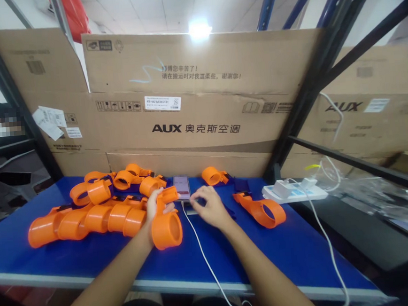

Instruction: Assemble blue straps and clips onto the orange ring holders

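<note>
The left hand [153, 208] holds one orange tape dispenser [162, 232] above the blue counter [92, 263], its fingers closed around the narrow part, while the right hand [210, 206] has thumb and index finger curled close to each other, and I cannot tell if something is between them. From these right fingers the dispenser lies to the left, apart, so the left hand is the nearer one. Its long axis runs from near to far, with the round ring at the near end and the far tip pointing right.
</note>
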The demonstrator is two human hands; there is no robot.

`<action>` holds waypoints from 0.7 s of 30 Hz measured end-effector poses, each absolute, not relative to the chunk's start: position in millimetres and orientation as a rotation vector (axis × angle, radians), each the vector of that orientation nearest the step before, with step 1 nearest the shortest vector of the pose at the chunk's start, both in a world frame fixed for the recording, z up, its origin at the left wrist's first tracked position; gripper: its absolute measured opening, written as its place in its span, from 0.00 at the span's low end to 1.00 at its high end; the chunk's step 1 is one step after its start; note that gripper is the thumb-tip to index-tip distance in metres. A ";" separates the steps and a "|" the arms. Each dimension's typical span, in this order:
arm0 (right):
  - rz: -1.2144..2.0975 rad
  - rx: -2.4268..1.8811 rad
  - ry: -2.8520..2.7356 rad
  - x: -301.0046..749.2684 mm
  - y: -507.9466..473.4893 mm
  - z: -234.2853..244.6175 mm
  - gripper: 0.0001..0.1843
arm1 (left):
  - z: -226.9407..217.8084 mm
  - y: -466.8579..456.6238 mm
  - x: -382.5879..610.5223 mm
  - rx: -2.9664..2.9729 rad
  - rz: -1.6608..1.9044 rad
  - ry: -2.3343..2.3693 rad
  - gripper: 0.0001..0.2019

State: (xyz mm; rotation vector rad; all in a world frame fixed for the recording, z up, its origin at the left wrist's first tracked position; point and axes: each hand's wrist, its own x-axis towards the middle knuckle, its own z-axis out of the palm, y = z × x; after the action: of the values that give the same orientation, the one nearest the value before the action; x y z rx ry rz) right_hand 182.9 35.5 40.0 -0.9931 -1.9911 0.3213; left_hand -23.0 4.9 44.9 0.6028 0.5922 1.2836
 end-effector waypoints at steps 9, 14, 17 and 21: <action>0.236 -0.887 -2.479 136.2 10.9 21.2 0.09 | 51.0 -5.2 -17.6 0.610 1.290 0.484 0.21; 0.113 -1.000 -2.430 133.5 14.9 16.3 0.09 | 51.3 -0.9 -18.3 0.648 1.241 0.453 0.20; 0.061 -1.095 -2.378 131.5 16.4 14.7 0.07 | 47.9 2.9 -18.2 0.689 1.169 0.501 0.20; 0.065 -1.131 -2.259 138.0 18.7 21.9 0.06 | 39.4 8.9 -14.1 0.722 1.253 0.582 0.18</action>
State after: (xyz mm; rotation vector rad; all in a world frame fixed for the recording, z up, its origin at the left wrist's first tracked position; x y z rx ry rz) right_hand 138.0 18.7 21.9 -1.1309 -2.2591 0.0646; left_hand -14.1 8.9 39.4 0.7223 0.5821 1.2535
